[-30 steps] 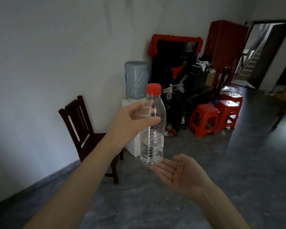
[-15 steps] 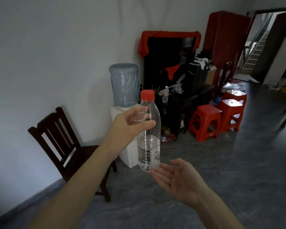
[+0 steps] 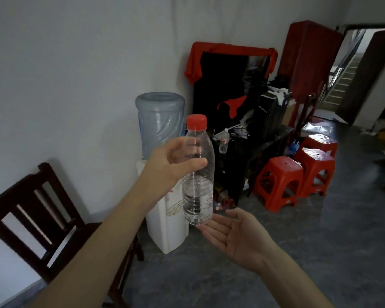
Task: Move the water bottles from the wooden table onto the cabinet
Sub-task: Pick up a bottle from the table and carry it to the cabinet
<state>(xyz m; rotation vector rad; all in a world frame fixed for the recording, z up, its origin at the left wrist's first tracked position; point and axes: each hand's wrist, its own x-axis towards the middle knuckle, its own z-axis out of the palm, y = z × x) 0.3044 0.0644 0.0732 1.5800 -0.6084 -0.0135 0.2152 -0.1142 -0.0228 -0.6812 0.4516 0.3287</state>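
My left hand [image 3: 169, 163] grips the upper part of a clear water bottle [image 3: 198, 192] with a red cap, held upright in the air and about half full. My right hand [image 3: 238, 238] lies palm up just under the bottle's base, fingers spread, and I cannot tell whether it touches the bottle. Further back stands a dark cabinet [image 3: 260, 150] by the wall, with a second small water bottle [image 3: 224, 141] standing on its top among clutter.
A white water dispenser [image 3: 167, 223] with a blue jug [image 3: 160, 121] stands against the wall. A dark wooden chair [image 3: 38, 218] is at the left. Two red plastic stools [image 3: 280, 178] stand right of the cabinet. A red wardrobe and an open doorway are at the far right.
The view has drawn closer to the dispenser and cabinet, and the chair has slid to the left. Both hands keep the same pose around the bottle.
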